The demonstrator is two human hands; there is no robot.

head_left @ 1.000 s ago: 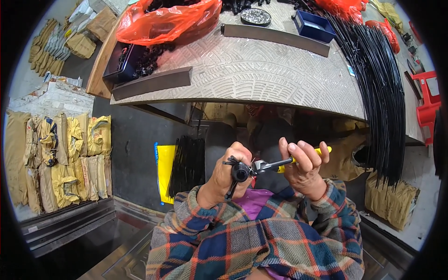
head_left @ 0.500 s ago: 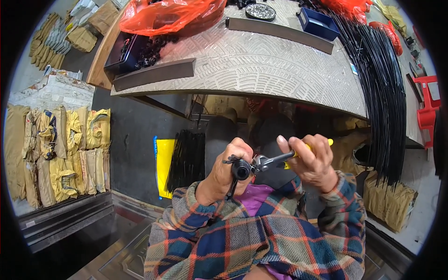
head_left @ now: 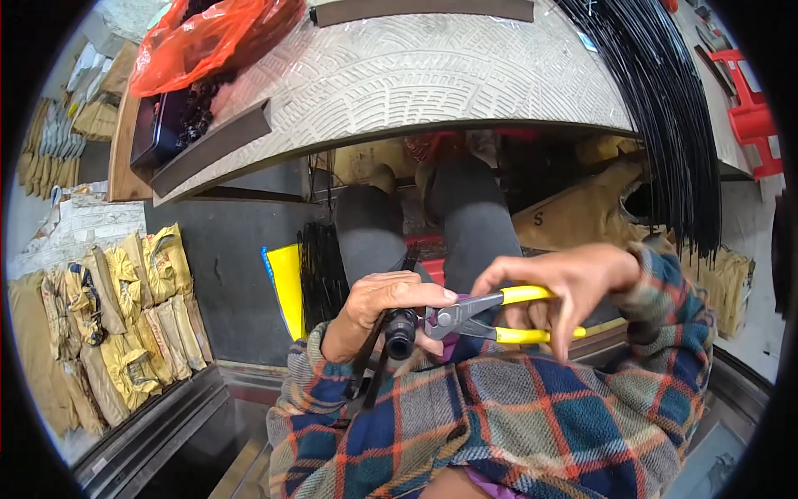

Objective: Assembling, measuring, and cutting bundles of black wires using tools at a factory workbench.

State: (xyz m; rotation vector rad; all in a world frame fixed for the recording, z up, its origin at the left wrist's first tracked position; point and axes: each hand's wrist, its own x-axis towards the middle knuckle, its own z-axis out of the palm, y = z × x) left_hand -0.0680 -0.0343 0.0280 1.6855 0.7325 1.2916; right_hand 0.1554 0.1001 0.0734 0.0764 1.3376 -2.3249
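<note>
In front of my lap, my left hand (head_left: 382, 295) is closed round a black rod-like piece (head_left: 401, 334). Its round, hollow-looking end faces up, and dark strips stick out beside it. My left thumb lies along the head of the pliers (head_left: 467, 313). These have grey metal jaws and yellow handles, and the handles are spread apart. My right hand (head_left: 573, 287) holds them, with fingers bent round and between the handles. The jaws sit right against the side of the black piece; their tips, and anything between them, are hidden by my left fingers.
A pale patterned table (head_left: 432, 91) spans the far side, its front edge above my knees. Long black rods (head_left: 669, 125) hang over its right end. A red plastic bag (head_left: 208, 46), a dark box (head_left: 158, 133) and a brown strip (head_left: 216, 145) lie left. Wrapped bundles (head_left: 125, 320) stand at left.
The pliers' handles have spread, and my right hand has loosened from a tight grip and turned. Both hands appear slightly lower as the view shifted. The jaws remain beside the black piece.
</note>
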